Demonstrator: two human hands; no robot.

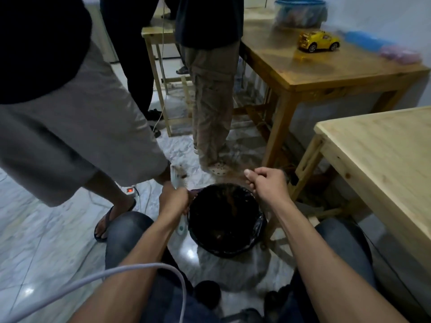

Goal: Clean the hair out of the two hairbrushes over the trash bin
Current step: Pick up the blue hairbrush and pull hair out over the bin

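Observation:
A round trash bin (261,226) with a black liner stands on the floor between my knees. My left hand (173,201) grips a white hairbrush (178,177) by its handle at the bin's left rim, its head pointing up and away with brown hair caught in it. My right hand (265,181) is above the bin's far right rim, thumb and fingers pinched together. A thin wisp of brown hair (229,197) hangs blurred from that hand over the bin's opening. Only one brush is in view.
Two people stand close: one (70,127) in grey shorts and a flip-flop at left, another (212,113) in khaki trousers beyond the bin. Wooden tables (314,75) (382,159) flank the right. A white cable (116,273) crosses my left arm. A power strip (130,190) lies on the floor.

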